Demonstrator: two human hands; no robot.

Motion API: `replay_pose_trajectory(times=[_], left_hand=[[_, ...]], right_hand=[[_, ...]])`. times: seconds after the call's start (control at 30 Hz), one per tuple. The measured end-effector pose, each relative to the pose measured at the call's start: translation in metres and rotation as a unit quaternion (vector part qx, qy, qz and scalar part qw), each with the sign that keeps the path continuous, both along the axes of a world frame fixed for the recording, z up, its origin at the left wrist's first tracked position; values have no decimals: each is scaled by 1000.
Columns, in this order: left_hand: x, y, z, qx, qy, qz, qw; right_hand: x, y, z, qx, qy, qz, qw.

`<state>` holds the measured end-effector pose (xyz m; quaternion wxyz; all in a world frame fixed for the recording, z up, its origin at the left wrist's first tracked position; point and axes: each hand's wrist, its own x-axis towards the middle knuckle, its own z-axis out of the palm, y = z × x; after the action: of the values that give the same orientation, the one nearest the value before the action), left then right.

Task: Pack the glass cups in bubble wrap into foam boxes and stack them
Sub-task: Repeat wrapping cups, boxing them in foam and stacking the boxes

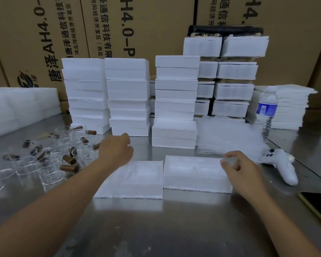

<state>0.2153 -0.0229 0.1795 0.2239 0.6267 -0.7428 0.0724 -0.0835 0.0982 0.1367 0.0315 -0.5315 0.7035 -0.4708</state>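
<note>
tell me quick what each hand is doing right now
left hand: open, fingers loosely curled, holding nothing visible
right hand: fingers pinching the near edge of the bubble wrap sheet, it seems

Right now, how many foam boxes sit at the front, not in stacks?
2. The left foam box lies between the arms; the right foam box lies beside it, by the right hand.

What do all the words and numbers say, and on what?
"唐泽AH4.0-": left carton.
"通信科技有限" and "H4.0-P": middle carton.
"河间经济开发区(西区": same carton.
Water bottle label: too blurred to read.
</note>
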Motion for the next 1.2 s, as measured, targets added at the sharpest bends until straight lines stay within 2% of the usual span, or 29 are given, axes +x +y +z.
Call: replay_pose_trajectory(times=[0.1, 0.23, 0.33, 0.47, 0.7, 0.87, 1.0, 1.07, 1.2], left_hand=[[-10, -14, -9, 0, -116, 54, 992], [-19, -29, -13, 0, -190, 85, 978], [-22, -37, -13, 35, -200, 104, 974], [-21, -44, -20, 89, -171, 97, 977], [-20, -51, -22, 94, -74, 27, 992], [-26, -39, -14, 92, 123, -53, 987], [-46, -8, 6, 43, 220, -129, 966], [-60, 16, 16, 19, 250, -177, 952], [-89, 65, 21, 17, 343, -272, 899]], right_hand=[[1, -1, 0, -8, 10, 3, 1000], [-4, -3, 1, -38, -26, -3, 999], [-5, -4, 0, -47, -28, -8, 998], [-6, -6, -1, -45, -29, -17, 998], [-7, -8, -2, -38, -24, -22, 999], [-4, -7, -1, -31, -14, -28, 999], [6, -5, 2, -90, -22, -9, 996], [17, -3, 2, -118, 4, 28, 993], [31, -2, -2, -78, 72, 120, 987]])
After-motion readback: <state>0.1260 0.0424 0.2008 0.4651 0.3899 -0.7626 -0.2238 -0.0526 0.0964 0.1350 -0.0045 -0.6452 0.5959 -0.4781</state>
